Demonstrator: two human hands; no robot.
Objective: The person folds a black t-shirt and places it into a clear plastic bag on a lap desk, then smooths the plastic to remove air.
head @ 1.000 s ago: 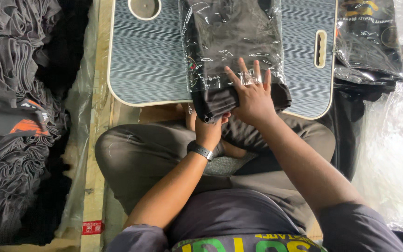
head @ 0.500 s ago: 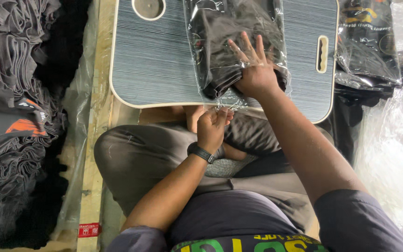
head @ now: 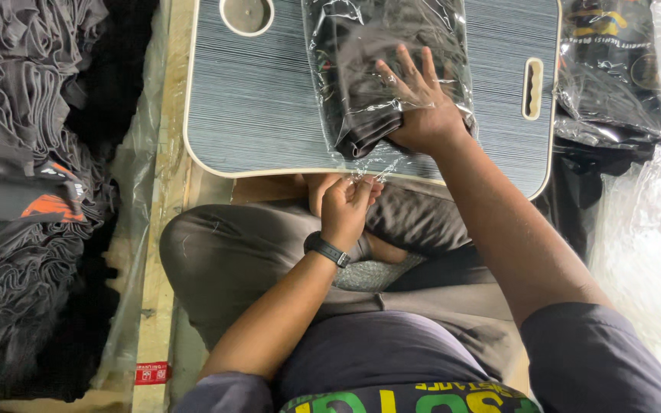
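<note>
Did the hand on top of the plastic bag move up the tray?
Yes. The right hand slid farther up the lap tray, away from its near edge, pressing the bagged dark garment.

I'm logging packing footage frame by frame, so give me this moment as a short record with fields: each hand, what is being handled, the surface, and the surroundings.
left hand: pinches the clear bag's open edge at the tray's near rim
right hand: flat, fingers spread, pressing on the bag
clear bag: holds a folded dark garment
lap tray: grey striped, round cup recess, slot handle
left side: stacked dark garments
right side: bagged garments
</note>
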